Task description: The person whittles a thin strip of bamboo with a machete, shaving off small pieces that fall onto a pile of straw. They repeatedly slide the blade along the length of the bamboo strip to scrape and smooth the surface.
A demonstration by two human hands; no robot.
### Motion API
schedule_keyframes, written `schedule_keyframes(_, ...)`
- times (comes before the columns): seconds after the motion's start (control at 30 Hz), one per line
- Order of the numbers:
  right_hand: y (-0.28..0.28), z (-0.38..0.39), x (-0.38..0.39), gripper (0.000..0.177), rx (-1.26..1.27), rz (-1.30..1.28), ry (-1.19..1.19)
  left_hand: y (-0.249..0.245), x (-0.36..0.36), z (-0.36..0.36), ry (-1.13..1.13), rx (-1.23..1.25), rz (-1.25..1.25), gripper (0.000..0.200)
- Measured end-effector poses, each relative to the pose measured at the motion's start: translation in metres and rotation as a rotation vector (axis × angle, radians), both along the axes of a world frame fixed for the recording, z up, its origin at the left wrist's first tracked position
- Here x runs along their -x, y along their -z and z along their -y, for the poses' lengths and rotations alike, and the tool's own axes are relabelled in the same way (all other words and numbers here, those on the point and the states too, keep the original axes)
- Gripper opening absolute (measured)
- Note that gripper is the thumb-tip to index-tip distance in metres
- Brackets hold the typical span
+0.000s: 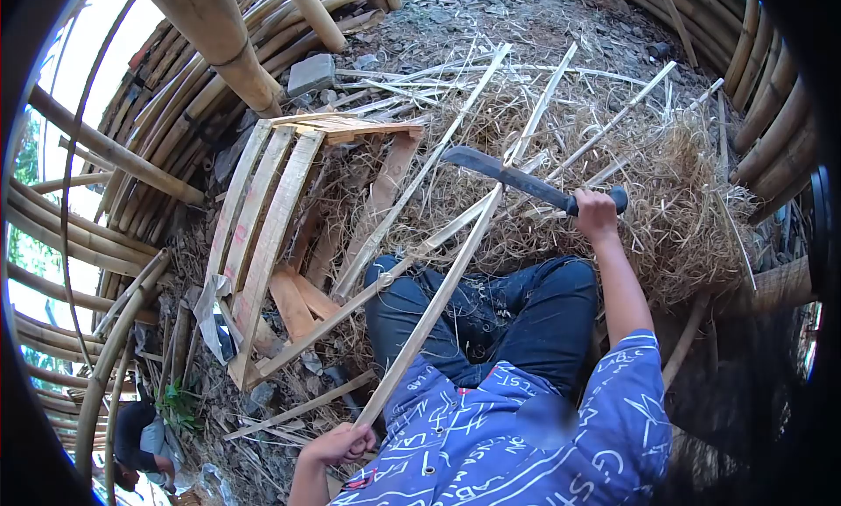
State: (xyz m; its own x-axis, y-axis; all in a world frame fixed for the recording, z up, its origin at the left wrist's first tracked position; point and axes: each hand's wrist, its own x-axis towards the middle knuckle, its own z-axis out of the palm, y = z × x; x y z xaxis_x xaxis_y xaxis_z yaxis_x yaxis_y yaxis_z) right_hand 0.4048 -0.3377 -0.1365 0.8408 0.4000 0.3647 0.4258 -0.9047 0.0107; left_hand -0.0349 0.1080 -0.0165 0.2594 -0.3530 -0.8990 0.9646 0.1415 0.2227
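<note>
My right hand (596, 213) is closed round the dark handle of a machete, whose long blade (517, 180) points left above my knees. The blade crosses a pale split bamboo strip (435, 309) near that strip's far end. At the near end of the strip, beside my left hip, my left hand (340, 443) grips it with closed fingers. Another strip with a node (385, 280) runs from near the blade down to the lower left. Curly shavings (674, 217) are heaped beyond and to the right of my legs.
A wooden crate (272, 217) stands at the left. Bamboo poles (215, 46) line both sides. A grey block (311, 74) lies at the upper left. Several loose strips (618, 125) rest on the shavings. Another person (140, 440) is at the lower left.
</note>
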Motion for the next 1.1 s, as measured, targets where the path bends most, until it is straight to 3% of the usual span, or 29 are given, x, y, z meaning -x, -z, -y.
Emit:
schedule_keyframes(0.03,-0.008,-0.003,0.004,0.016,0.003,-0.001,0.003,-0.002,-0.003,0.002,0.003,0.003,-0.001,0.044)
schedule_keyframes(0.1,-0.022,-0.017,0.011,0.013,0.051,-0.316,0.041,-0.01,-0.014,0.006,0.059,-0.086,0.025,0.044)
schedule_keyframes(0.2,-0.019,-0.032,0.028,0.017,0.076,-0.405,-0.057,-0.025,-0.026,0.019,-0.07,-0.172,-0.066,0.042)
schedule_keyframes(0.43,-0.024,-0.067,0.053,0.024,0.192,-0.571,-0.358,-0.002,-0.015,0.012,-0.004,-0.224,-0.043,0.048)
schedule_keyframes(0.47,-0.029,-0.064,0.044,0.026,0.218,-0.567,-0.326,-0.004,-0.014,0.016,0.007,-0.264,-0.032,0.046)
schedule_keyframes(0.53,-0.007,-0.038,0.003,0.025,0.256,-0.534,0.016,-0.007,-0.005,0.018,0.022,-0.33,0.001,0.044)
schedule_keyframes(0.57,-0.021,-0.034,-0.004,0.022,0.161,-0.616,0.427,-0.009,-0.003,0.017,0.031,-0.358,0.036,0.042)
schedule_keyframes(0.6,-0.014,-0.03,-0.013,0.021,0.14,-0.56,0.47,-0.02,-0.02,0.035,0.015,-0.321,0.046,0.041)
schedule_keyframes(0.63,-0.01,-0.035,-0.014,0.021,0.123,-0.518,0.502,-0.007,-0.013,0.042,0.032,-0.405,0.197,0.042)
schedule_keyframes(0.7,-0.015,-0.041,-0.01,0.021,0.116,-0.479,0.46,0.013,-0.004,0.017,0.003,-0.324,0.083,0.042)
schedule_keyframes(0.8,-0.007,-0.022,0.001,0.021,0.106,-0.412,0.464,0.006,-0.003,0.007,-0.041,-0.155,0.032,0.04)
schedule_keyframes(0.9,0.021,-0.003,0.0,0.021,0.07,-0.346,0.466,-0.001,-0.005,0.01,-0.114,-0.141,-0.059,0.032)
schedule_keyframes(0.97,0.035,0.009,-0.001,0.019,0.024,-0.172,0.38,0.003,0.001,0.006,-0.096,-0.119,-0.073,0.034)
schedule_keyframes(1.1,0.03,0.012,-0.005,0.02,-0.002,-0.168,0.37,-0.01,-0.009,0.003,-0.008,-0.06,-0.13,0.038)
